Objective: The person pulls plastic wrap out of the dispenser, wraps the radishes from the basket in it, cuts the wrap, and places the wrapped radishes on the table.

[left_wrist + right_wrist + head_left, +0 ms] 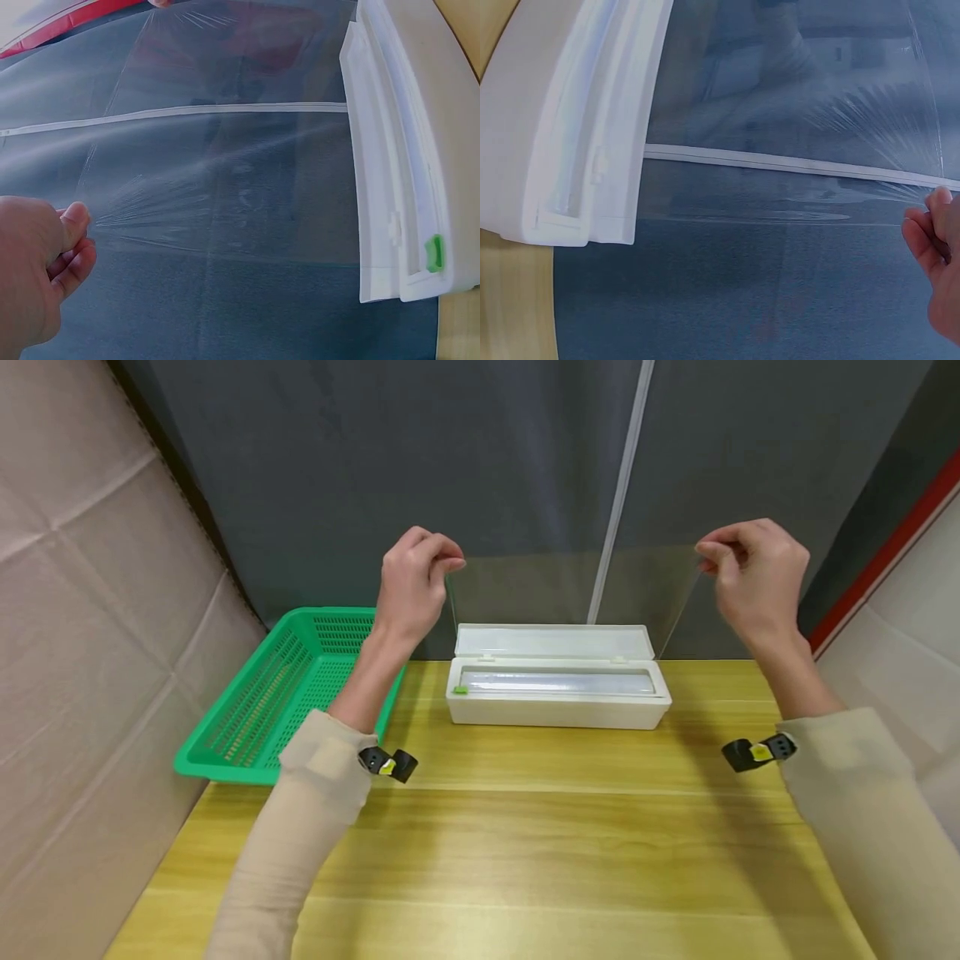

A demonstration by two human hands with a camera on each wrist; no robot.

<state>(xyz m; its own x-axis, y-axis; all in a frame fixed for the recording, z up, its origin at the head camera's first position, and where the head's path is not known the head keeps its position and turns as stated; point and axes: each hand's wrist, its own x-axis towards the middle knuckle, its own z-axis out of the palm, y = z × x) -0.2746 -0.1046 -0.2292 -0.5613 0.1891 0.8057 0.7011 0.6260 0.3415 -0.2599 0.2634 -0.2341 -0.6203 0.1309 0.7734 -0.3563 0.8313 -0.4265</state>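
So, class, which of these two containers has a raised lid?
The long white box with the small green tab; the slotted green basket, left of it, shows none.

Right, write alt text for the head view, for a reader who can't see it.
A person's left hand and right hand pinch and hold up a sheet of clear film above an open white box on a wood-grain table. To the left sits a green basket, with a gray backdrop behind.
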